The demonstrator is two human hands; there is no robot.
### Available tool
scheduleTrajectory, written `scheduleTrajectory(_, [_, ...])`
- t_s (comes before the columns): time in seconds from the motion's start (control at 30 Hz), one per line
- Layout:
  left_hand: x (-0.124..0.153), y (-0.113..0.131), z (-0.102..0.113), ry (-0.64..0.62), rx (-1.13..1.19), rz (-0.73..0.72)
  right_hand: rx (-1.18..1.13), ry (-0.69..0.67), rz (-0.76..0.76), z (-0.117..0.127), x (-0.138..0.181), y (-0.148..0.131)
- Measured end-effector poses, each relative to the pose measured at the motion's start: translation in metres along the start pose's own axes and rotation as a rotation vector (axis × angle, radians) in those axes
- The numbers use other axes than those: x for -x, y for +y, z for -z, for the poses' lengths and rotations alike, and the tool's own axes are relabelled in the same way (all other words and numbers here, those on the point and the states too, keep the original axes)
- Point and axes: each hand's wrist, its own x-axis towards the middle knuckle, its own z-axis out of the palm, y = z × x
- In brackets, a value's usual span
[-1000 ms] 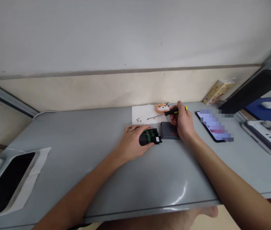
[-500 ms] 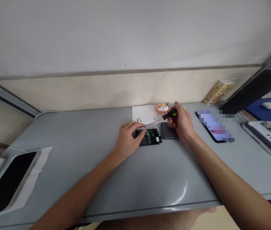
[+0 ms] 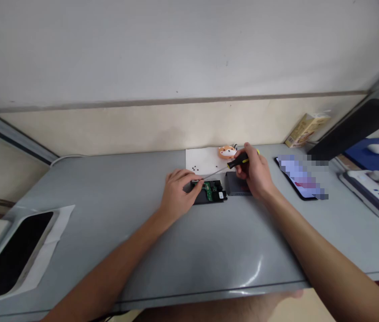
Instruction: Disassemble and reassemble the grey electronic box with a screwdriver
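Observation:
In my right hand I grip a screwdriver with a black and yellow handle. Its thin shaft slants down to the left, and the tip ends at the thumb and index finger of my left hand. Those two fingers are pinched together there; whatever lies between them is too small to make out. Under the left fingers is an open dark casing with a green circuit board. A dark grey box-like cover sits right beside it, partly behind my right hand.
Several tiny dark screws lie on a white paper sheet, with an orange dog-faced item at its back. To the right are a phone, a carton and a power strip. A dark-screened device rests at left.
Both hands and the screwdriver hold nearly the same places. The whole view has shifted very slightly.

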Motion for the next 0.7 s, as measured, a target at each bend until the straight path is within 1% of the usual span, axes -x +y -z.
scheduleTrajectory(0.13, [0.0, 0.001, 0.001, 0.008, -0.009, -0.007, 0.064, 0.015, 0.03, -0.001, 0.001, -0.002])
scheduleTrajectory(0.2, [0.0, 0.003, 0.002, -0.02, -0.024, 0.005, 0.127, 0.024, 0.068, -0.001, 0.003, -0.006])
scheduleTrajectory(0.3, [0.001, 0.006, 0.004, -0.096, -0.057, 0.004, 0.246, 0.052, 0.161, 0.001, 0.007, -0.015])
scheduleTrajectory(0.43, [0.004, 0.007, 0.002, -0.26, -0.085, -0.097, 0.372, 0.09, 0.292, 0.003, 0.011, -0.023])
scheduleTrajectory(0.5, [0.005, 0.006, 0.0, -0.319, -0.094, -0.136, 0.421, 0.095, 0.328, 0.003, 0.012, -0.024])
scheduleTrajectory(0.7, [0.004, 0.004, -0.001, -0.388, -0.086, -0.157, 0.507, 0.073, 0.358, 0.0, 0.014, -0.02])
